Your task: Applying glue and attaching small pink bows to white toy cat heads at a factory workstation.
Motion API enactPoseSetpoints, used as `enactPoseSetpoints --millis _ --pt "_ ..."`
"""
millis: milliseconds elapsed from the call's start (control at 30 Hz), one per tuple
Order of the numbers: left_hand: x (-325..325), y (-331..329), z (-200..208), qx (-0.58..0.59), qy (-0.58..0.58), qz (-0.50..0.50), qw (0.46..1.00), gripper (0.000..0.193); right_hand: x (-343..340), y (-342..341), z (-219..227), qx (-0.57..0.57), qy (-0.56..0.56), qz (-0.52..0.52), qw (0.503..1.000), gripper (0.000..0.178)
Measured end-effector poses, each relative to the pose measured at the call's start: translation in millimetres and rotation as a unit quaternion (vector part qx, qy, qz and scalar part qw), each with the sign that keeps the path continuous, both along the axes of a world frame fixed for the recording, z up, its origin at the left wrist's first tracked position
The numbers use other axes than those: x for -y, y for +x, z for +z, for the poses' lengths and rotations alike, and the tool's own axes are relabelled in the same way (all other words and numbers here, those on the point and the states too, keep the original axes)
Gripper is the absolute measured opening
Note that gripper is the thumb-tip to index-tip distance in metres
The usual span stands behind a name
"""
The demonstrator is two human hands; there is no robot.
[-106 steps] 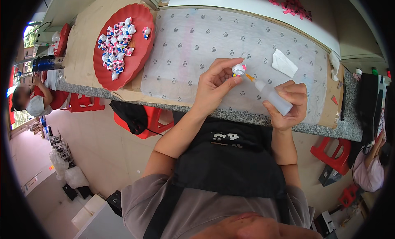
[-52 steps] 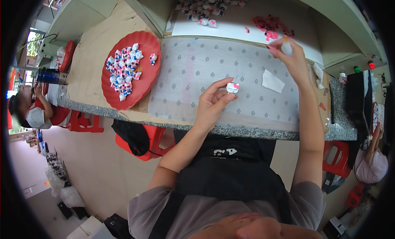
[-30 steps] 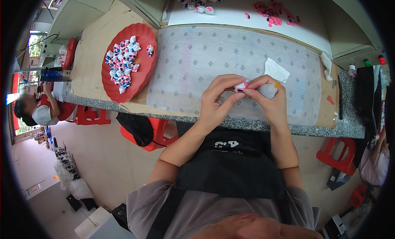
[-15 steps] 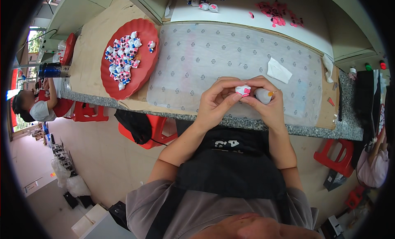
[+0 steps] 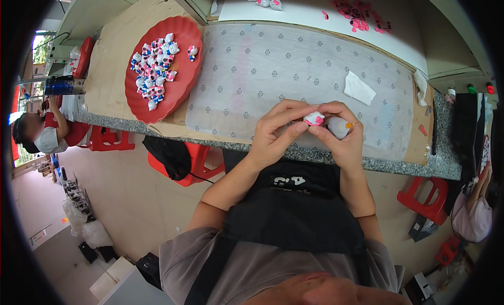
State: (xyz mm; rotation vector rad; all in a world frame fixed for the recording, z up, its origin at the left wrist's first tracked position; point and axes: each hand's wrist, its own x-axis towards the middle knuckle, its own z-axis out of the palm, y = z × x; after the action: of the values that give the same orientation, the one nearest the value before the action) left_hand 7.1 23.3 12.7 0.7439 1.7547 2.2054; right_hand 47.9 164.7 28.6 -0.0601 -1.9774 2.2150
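Observation:
A small white and pink figurine [image 5: 314,118] is pinched between the fingertips of both hands, just above the front edge of the bench. My left hand [image 5: 275,130] grips it from the left. My right hand [image 5: 344,139] touches it from the right and also holds a small white squeeze bottle with an orange tip [image 5: 338,126] in the palm. Under the hands lies a pale patterned mat [image 5: 273,74].
A red plate [image 5: 184,90] heaped with several white, pink and blue figurines stands at the left. A white paper scrap [image 5: 359,88] lies on the mat. Pink parts [image 5: 357,13] sit on the white board behind. Red stools stand below; other people sit at far left and right.
My right hand put the bottle's tip to the figurine, reached to the pink parts at the back right, then came back; both hands now hold the figurine close together.

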Motion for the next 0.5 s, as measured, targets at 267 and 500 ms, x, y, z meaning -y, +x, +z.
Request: enactPoseSetpoints --millis 267,500 --pt "4.1 2.1 3.4 0.006 -0.051 0.022 0.998 0.025 9.8 2.5 -8.2 -0.055 0.069 -0.05 0.995 0.025" --pt "0.7 7.6 1.9 -0.004 0.001 0.056 0.998 0.027 0.8 1.3 -3.0 -0.01 0.023 0.018 1.0 0.026"
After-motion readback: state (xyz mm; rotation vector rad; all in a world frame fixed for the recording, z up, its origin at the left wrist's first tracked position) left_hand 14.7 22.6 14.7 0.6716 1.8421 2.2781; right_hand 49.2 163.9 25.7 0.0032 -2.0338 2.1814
